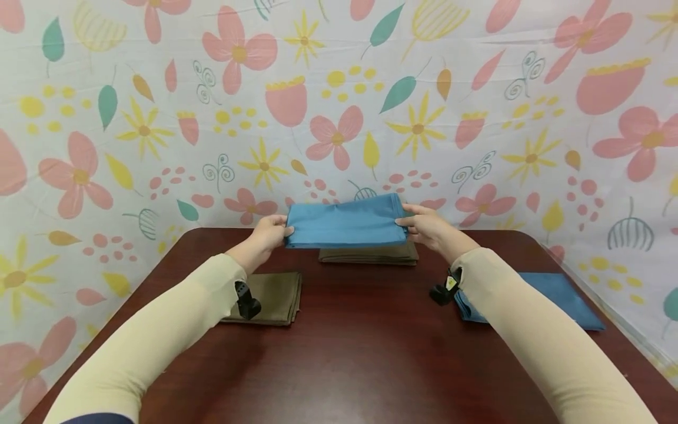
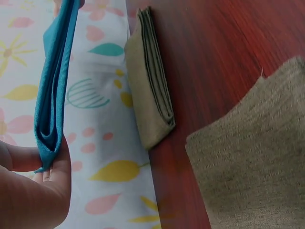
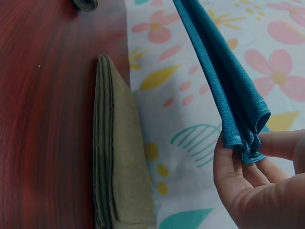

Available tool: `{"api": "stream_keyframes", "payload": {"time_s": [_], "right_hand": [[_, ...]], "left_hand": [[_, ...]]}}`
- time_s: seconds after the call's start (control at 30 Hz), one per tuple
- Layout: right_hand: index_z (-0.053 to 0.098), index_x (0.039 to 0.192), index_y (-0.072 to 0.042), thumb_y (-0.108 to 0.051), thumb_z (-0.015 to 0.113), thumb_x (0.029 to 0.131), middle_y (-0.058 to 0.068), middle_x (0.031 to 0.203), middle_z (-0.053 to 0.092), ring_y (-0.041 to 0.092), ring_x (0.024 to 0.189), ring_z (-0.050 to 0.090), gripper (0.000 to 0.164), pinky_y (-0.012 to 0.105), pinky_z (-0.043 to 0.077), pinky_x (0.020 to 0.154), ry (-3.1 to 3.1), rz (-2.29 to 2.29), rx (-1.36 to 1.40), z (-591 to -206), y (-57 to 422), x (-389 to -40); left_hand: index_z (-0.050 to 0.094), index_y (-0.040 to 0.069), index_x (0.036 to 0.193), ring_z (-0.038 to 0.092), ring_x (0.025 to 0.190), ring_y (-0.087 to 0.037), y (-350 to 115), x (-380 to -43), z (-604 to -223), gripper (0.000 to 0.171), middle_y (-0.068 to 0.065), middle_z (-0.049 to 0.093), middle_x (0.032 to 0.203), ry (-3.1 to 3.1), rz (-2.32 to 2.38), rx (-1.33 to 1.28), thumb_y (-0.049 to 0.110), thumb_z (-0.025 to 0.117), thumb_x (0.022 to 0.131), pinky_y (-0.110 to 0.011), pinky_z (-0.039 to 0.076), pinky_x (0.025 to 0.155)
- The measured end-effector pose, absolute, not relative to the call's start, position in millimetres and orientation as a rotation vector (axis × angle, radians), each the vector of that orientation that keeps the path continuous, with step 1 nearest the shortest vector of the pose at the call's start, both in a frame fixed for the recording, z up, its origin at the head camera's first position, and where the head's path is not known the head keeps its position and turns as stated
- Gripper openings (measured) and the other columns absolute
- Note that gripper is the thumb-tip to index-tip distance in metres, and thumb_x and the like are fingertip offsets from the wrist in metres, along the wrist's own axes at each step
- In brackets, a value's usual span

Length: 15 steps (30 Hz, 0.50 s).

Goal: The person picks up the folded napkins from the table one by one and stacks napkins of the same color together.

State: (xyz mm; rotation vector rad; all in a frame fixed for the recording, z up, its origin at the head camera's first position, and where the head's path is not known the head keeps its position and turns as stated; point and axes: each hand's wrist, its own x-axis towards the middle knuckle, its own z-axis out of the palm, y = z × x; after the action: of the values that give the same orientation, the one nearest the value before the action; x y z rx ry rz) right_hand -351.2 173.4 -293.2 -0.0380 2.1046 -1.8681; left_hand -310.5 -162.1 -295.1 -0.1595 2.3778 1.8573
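A folded blue cloth [image 1: 346, 222] hangs in the air between my two hands, above the far part of the table. My left hand [image 1: 266, 234] pinches its left end, thumb on one side and fingers on the other. At the opposite end my right hand [image 1: 428, 227] pinches the cloth the same way. The left wrist view shows the layered edge of the blue cloth [image 2: 53, 90] gripped at its lower corner. Under and behind the held cloth lies a folded olive-brown cloth [image 1: 371, 254], partly hidden by it.
Another folded olive-brown cloth [image 1: 272, 299] lies at the left of the dark red-brown table [image 1: 339, 353], below my left wrist. A second folded blue cloth [image 1: 556, 299] lies at the right, partly behind my right forearm. A flower-patterned sheet [image 1: 339, 88] hangs behind the table.
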Motion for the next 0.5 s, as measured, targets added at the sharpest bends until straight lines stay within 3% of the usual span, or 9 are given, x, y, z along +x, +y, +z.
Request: {"api": "stream_keyframes", "payload": {"time_s": [0.13, 0.3, 0.4, 0.5], "right_hand": [[0.01, 0.158, -0.016, -0.009, 0.052, 0.1, 0.02, 0.157, 0.027, 0.034, 0.135, 0.042, 0.072, 0.043, 0.043, 0.108, 2.114, -1.841, -0.062, -290.5, 178.1, -347.5], [0.014, 0.157, -0.013, -0.013, 0.052, 0.101, 0.021, 0.152, 0.035, 0.022, 0.114, 0.056, 0.068, 0.033, 0.053, 0.094, 2.189, -1.8, -0.097, -283.9, 188.3, -340.3], [0.016, 0.157, -0.012, -0.014, 0.052, 0.101, 0.02, 0.15, 0.037, 0.013, 0.1, 0.06, 0.067, 0.031, 0.055, 0.091, 2.198, -1.8, -0.099, -281.9, 195.4, -337.2], [0.015, 0.157, -0.011, -0.015, 0.052, 0.101, 0.02, 0.151, 0.036, 0.011, 0.1, 0.061, 0.067, 0.031, 0.054, 0.092, 2.204, -1.784, -0.107, -281.9, 202.1, -335.0]], "left_hand": [[0.039, 0.0, 0.146, 0.049, 0.13, -0.032, -158.4, -306.4, -293.2, 0.044, -0.018, 0.044, 0.147, 2.36, 1.842, -0.16, 0.007, 0.046, 0.102, -0.041, 0.042, 0.109], [0.04, 0.001, 0.145, 0.051, 0.128, -0.032, -151.3, -303.4, -288.6, 0.043, -0.018, 0.045, 0.146, 2.344, 1.84, -0.091, 0.008, 0.046, 0.103, -0.042, 0.042, 0.109], [0.038, 0.002, 0.146, 0.051, 0.128, -0.033, -145.0, -302.2, -287.6, 0.044, -0.018, 0.044, 0.146, 2.334, 1.845, -0.06, 0.008, 0.046, 0.102, -0.041, 0.043, 0.108], [0.035, 0.003, 0.148, 0.05, 0.129, -0.033, -139.1, -301.1, -289.3, 0.047, -0.018, 0.041, 0.148, 2.319, 1.85, -0.052, 0.007, 0.046, 0.102, -0.041, 0.043, 0.108]]}}
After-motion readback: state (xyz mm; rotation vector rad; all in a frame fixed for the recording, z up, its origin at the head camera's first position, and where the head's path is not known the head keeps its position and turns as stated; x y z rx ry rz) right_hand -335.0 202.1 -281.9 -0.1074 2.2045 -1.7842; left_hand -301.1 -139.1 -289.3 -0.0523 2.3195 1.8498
